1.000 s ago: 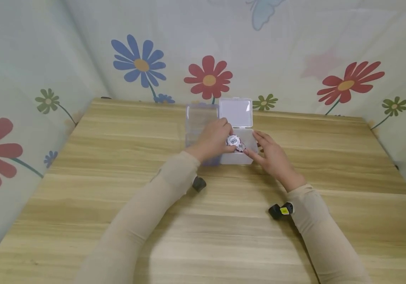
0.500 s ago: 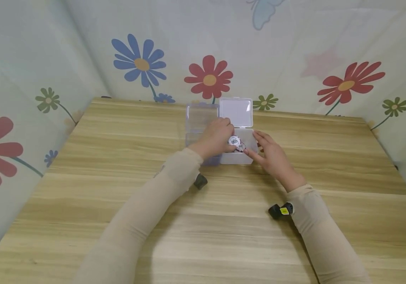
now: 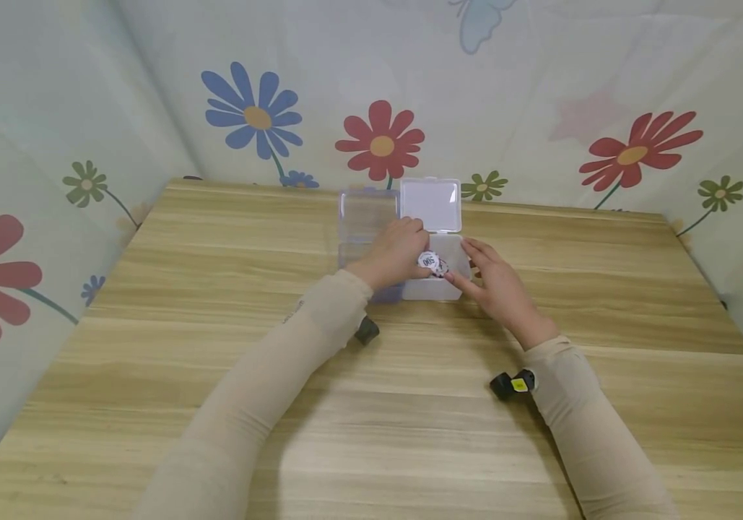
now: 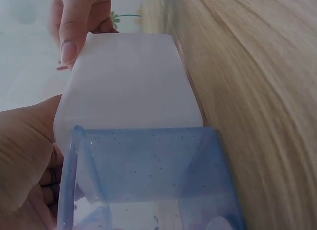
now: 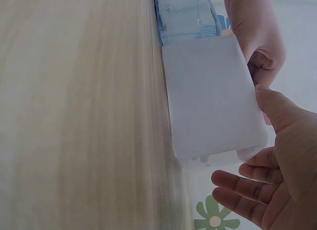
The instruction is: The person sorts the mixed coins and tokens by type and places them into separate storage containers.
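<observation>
In the head view my left hand [image 3: 389,253] pinches a white poker chip [image 3: 428,260] marked 500 over the open white plastic box [image 3: 432,290]. A second chip [image 3: 443,268] shows partly beneath it, inside the box. My right hand [image 3: 504,292] holds the box at its right side, thumb at the front rim and fingers toward the back corner. From the right wrist, the thumb [image 5: 270,99] presses the rim while the fingers spread past the box's end. In both wrist views the box walls hide the chips.
A clear bluish plastic box [image 4: 148,165] stands open against the white box's left side, its lid [image 3: 369,213] tipped back. The white box's lid [image 3: 431,205] is also raised. Both sit near the far edge of the wooden table [image 3: 371,404], before a flowered cloth [image 3: 514,94].
My left hand has shifted slightly right with the 500 chip. The number on the lower chip, readable before, is now mostly covered. My right hand stays in place on the box.
</observation>
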A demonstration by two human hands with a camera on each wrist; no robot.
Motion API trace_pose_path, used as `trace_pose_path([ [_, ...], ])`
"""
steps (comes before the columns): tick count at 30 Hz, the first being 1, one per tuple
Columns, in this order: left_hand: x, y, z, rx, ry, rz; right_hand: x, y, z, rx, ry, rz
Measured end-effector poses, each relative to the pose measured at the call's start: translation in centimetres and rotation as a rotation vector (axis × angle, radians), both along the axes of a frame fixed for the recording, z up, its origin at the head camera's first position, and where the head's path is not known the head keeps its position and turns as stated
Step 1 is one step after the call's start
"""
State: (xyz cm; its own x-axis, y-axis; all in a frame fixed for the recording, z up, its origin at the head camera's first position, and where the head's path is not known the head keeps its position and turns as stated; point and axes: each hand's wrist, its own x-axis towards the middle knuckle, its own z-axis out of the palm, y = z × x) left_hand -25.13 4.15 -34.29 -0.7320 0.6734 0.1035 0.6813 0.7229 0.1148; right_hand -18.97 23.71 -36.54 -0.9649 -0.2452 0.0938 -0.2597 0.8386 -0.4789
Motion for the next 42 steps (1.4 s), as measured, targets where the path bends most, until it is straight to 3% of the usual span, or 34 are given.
trace_pose_path([
  [14,-0.01,-0.22,0.08,-0.013,-0.036,-0.005,-0.01,-0.18,0.05,-0.016,0.007,0.007],
  [42,0.35,-0.53,-0.51,0.067,0.002,-0.002,0.14,-0.15,-0.06,-0.018,0.011,0.008],
])
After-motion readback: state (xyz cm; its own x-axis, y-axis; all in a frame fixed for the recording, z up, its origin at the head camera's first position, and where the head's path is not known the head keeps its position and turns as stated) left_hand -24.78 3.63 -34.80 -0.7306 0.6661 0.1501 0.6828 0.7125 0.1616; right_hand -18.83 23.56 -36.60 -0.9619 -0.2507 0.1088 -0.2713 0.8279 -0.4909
